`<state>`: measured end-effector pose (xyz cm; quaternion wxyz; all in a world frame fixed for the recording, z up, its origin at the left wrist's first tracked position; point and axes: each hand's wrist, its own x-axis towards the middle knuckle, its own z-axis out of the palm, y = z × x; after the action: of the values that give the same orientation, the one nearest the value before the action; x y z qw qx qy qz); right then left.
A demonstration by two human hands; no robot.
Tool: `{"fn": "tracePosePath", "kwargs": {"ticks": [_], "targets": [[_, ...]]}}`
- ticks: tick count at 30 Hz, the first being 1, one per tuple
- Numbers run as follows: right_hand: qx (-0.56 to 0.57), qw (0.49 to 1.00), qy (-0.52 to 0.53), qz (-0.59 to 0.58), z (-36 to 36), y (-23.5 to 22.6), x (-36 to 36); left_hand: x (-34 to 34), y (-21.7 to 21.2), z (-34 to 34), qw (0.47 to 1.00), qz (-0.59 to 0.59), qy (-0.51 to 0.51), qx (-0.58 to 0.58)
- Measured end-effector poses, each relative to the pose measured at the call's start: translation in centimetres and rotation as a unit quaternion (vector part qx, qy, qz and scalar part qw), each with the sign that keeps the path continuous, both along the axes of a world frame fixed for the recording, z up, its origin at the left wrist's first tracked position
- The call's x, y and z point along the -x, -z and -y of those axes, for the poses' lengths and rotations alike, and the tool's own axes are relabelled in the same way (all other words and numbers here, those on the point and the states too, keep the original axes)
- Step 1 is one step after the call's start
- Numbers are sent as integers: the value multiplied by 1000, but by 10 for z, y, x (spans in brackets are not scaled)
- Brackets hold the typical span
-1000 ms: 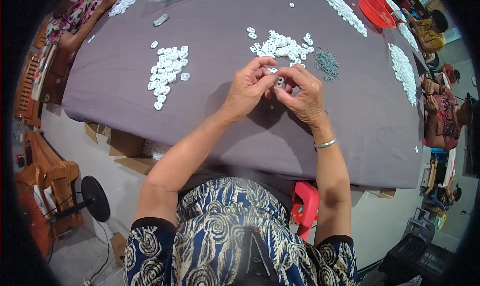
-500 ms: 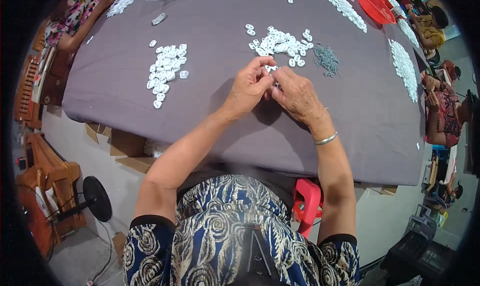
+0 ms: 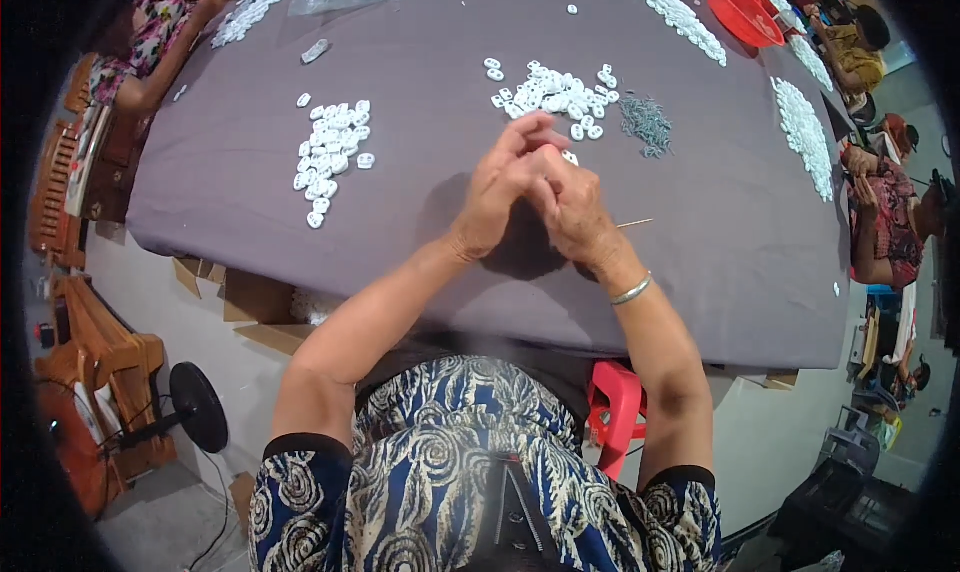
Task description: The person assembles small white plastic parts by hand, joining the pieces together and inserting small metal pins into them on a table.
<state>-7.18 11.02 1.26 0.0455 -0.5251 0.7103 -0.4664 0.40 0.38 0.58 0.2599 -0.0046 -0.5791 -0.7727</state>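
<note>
Since a second ago the two hands have closed in on each other above the counter (image 3: 420, 252): the left hand (image 3: 495, 197) now overlaps the right hand (image 3: 575, 212), fingers bunched together on a small white part (image 3: 569, 158) that barely shows, so assembly seems under way. Left lies a pile (image 3: 330, 157) of white parts, ahead a second heap (image 3: 555, 92), then grey springs (image 3: 645, 122). The grey cloth counter stands in a workroom; a red basin (image 3: 745, 12) sits far right.

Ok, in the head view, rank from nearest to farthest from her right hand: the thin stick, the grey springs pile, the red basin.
From the right hand:
1. Thin stick, just right of it.
2. Grey springs pile, up and right.
3. Red basin, far top right.
</note>
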Motion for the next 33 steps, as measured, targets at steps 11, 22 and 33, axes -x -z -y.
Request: {"fn": "tracePosePath", "kwargs": {"ticks": [11,22,33], "targets": [[-34,999,-12,-9,16,11,-13,1,6,-7,985,85,-51,-142],[-103,993,-4,-64,20,11,-12,4,6,-6,977,88,-100,-170],[-50,993,8,-103,23,14,-11,6,11,3,979,98,-81,-159]]}}
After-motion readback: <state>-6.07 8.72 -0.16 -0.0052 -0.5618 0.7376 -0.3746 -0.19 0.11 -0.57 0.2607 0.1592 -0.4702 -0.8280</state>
